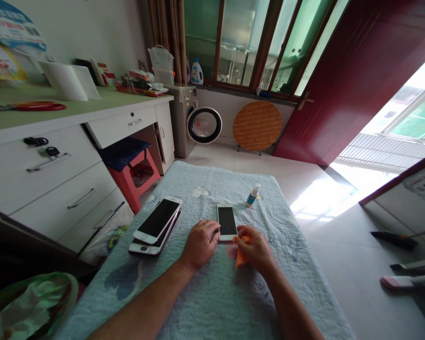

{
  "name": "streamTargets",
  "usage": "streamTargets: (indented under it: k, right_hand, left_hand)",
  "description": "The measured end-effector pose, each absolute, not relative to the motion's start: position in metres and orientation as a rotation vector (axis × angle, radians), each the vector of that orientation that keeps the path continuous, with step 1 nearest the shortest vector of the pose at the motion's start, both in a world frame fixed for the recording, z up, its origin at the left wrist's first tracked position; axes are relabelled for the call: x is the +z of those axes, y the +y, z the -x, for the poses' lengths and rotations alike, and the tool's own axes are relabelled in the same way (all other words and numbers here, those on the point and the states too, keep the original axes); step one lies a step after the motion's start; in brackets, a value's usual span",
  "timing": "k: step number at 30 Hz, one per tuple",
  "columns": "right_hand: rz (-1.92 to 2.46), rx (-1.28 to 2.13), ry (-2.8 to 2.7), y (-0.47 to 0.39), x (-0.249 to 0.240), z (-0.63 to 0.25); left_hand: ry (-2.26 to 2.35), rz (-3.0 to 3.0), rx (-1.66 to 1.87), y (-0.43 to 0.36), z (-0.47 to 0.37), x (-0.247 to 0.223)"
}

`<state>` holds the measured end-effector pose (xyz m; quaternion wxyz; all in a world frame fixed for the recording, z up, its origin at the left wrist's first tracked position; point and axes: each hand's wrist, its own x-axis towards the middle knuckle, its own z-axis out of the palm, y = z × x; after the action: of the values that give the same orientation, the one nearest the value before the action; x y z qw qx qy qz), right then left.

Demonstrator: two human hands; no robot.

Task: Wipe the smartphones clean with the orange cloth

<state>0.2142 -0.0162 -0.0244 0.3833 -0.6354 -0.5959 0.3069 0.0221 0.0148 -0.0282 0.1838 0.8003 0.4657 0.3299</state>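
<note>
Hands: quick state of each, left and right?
Left hand: fingertips steady the white phone, no full grasp.
Right hand: closed on orange cloth.

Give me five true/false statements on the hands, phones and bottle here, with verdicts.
1. The left hand touches the white phone. True.
2. The right hand holds a blue sponge. False: it holds an orange cloth.
3. Two phones lie stacked left of the hands. True.
4. The small bottle lies tipped over. False: it stands upright.
5. The white phone rests on the bare floor. False: it lies on the light blue quilted cover.
</note>
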Motion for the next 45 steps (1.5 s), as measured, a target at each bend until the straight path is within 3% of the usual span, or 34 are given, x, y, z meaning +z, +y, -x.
streamTargets:
  k: [11, 30, 45]
  right_hand:
    - [1.364, 1.217, -1.015, -0.018, -0.014, -0.211]
    - [1.184, 1.259, -1.382, -0.029, -0.004, -0.189]
    - [1.487, 1.007, -1.300, -0.016, -0.027, -0.199]
  left_hand:
    - [1.225, -2.295, 0.879, 0.010, -0.021, -0.027]
    - [1.237, -2.038, 0.976, 0.006, -0.019, -0.014]
    - [1.376, -1.767, 1.041, 0.005, -0.017, -0.016]
